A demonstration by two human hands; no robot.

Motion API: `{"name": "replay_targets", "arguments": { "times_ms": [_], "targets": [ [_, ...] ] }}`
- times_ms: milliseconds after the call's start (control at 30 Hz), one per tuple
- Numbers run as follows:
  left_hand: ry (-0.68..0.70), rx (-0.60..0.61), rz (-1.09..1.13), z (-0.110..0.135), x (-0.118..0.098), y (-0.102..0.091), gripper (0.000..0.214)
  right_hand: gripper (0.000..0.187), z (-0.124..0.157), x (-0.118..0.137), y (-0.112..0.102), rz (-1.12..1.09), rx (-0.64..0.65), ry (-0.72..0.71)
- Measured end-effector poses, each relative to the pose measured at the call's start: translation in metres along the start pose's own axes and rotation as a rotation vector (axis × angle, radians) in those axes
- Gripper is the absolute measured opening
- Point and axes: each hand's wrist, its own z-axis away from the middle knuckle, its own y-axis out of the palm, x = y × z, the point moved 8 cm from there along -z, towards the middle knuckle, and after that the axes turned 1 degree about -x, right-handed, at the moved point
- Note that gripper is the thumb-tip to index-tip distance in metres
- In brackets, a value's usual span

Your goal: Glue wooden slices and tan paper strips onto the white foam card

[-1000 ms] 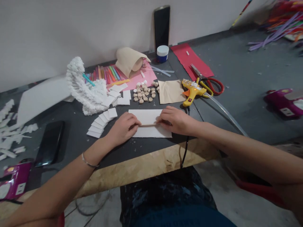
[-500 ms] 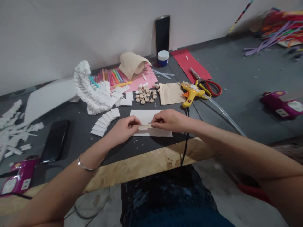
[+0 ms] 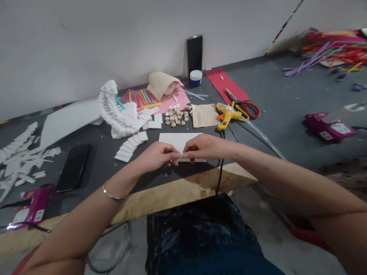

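Observation:
My left hand (image 3: 157, 156) and my right hand (image 3: 209, 147) meet fingertip to fingertip, each closed in a pinch. A bit of a narrow beige paper strip (image 3: 181, 155) shows between the thumbs; the fingers hide the rest. Below and behind them, a white card (image 3: 178, 138) lies flat on the dark tabletop. Small beige paper rolls (image 3: 175, 115) are heaped beyond the card, beside a beige paper piece (image 3: 205, 115). To the left, white squares (image 3: 130, 146) overlap in a fanned row.
A yellow glue gun (image 3: 228, 115) with a clear glue stick and a cord lies right of the hands, by red-handled scissors (image 3: 252, 109). A fluffy white piece (image 3: 120, 110) stands behind left. A black phone (image 3: 73, 167) lies left; another phone (image 3: 194, 55) leans on the wall.
My hands have come closer together, and the beige strip, earlier stretched between them over the card, is now mostly covered by the fingers. The camera view has shifted slightly.

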Motion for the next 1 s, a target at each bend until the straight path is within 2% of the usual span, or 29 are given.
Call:
{"name": "replay_targets", "arguments": {
  "times_ms": [200,300,433,633,867,1000],
  "targets": [
    [-0.044,0.015,0.055,0.004,0.009,0.002,0.027,0.029,0.004,-0.019,0.010,-0.260,0.117,0.039],
    [-0.050,0.002,0.068,0.002,0.014,0.001,0.025,0.029,0.006,-0.025,0.013,-0.310,0.142,0.038],
    [0.000,0.003,0.007,-0.005,0.015,-0.001,0.022,0.028,0.008,-0.032,0.010,-0.253,0.126,0.064],
    [0.098,-0.044,-0.184,-0.019,0.010,-0.011,0.020,0.026,0.002,-0.041,-0.002,-0.032,0.010,0.018],
    [0.101,-0.064,-0.319,-0.029,0.015,-0.016,0.019,0.022,-0.004,-0.056,-0.006,0.056,-0.055,0.119],
    [0.207,-0.093,-0.399,-0.031,0.013,-0.019,0.017,0.016,-0.002,-0.060,-0.009,0.136,-0.126,0.141]
  ]
}}
